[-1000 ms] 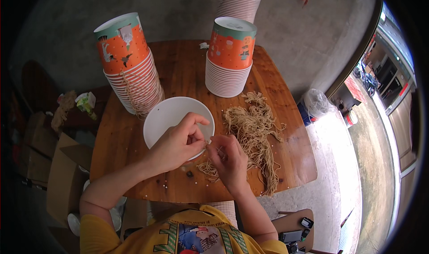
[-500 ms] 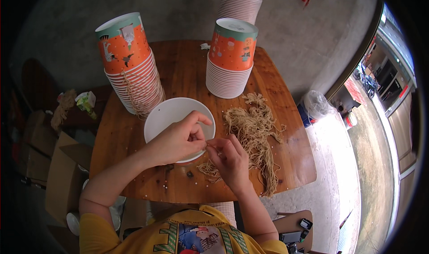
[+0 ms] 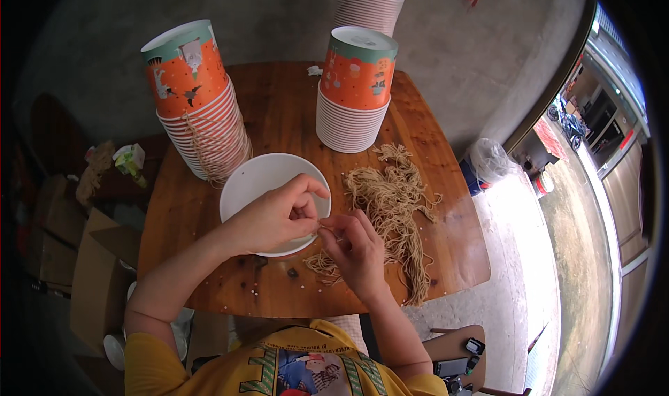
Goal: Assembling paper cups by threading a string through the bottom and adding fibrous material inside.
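In front of me a white paper bucket (image 3: 237, 187) stands mouth up on the table. My left hand (image 3: 279, 218) is over its opening, thumb and fingertips pinched together. My right hand (image 3: 357, 246) meets it at the bucket's right side, its thumb and index finger closed too. Between the touching fingertips is something thin and tiny, too small to name. Just beyond my right hand lies a tangled heap of tan string (image 3: 394, 201), with loose strands running down toward the table's near edge.
Behind the bucket at left leans a stack of orange-and-green paper buckets (image 3: 191, 96), upside down, tan strings draped on its side. Another such stack (image 3: 355, 82) stands at the back. Small pale bits dot the wooden table (image 3: 209, 277). A cardboard box (image 3: 97, 277) is at lower left.
The whole view has shifted slightly, so everything sits a little farther left. Both hands keep nearly the same pinched pose over the bucket's edge.
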`<state>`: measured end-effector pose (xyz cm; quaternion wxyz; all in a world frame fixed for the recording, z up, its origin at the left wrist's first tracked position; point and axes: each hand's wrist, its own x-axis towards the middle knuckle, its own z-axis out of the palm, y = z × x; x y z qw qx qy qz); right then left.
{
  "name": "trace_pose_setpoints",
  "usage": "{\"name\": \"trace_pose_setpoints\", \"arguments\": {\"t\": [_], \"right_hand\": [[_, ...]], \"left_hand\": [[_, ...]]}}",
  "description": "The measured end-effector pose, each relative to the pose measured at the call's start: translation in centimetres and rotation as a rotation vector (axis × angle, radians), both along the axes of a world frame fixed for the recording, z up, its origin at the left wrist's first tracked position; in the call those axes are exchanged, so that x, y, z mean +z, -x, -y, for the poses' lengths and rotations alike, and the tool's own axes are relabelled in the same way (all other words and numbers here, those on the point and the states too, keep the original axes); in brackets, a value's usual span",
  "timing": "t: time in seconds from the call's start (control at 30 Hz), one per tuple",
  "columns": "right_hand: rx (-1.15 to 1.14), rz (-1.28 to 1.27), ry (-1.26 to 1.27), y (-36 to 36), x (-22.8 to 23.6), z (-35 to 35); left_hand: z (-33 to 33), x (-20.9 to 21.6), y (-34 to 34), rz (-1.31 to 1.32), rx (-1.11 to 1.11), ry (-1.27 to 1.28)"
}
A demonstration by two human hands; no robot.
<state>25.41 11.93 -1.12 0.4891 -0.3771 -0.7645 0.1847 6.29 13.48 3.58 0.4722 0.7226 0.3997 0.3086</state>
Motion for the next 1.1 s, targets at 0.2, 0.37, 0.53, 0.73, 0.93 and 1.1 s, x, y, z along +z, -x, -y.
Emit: {"name": "trace_pose_setpoints", "arguments": {"t": [0.2,0.37,0.53,0.73,0.93,1.1], "right_hand": [[-0.018,-0.125,0.068,0.4,-1.1,0.4],[0.022,-0.104,0.034,0.3,-1.0,0.2],[0.039,-0.127,0.092,0.2,-1.1,0.2],[0.086,-0.187,0.253,-0.1,-1.3,0.1],[0.124,-0.124,0.229,-0.6,0.1,-0.3],[0.094,-0.108,0.165,-0.3,0.3,-0.1]], "left_hand": [[0.2,0.0,-0.2,0.058,0.024,0.039],[0.8,0.6,-0.6,0.022,0.087,0.052],[0.9,0.3,-0.6,0.000,0.100,0.016],[1.0,0.3,-0.6,-0.058,0.090,-0.110],[1.0,1.3,-0.7,-0.128,0.052,-0.116],[1.0,1.2,-0.9,-0.139,0.070,-0.120]]}}
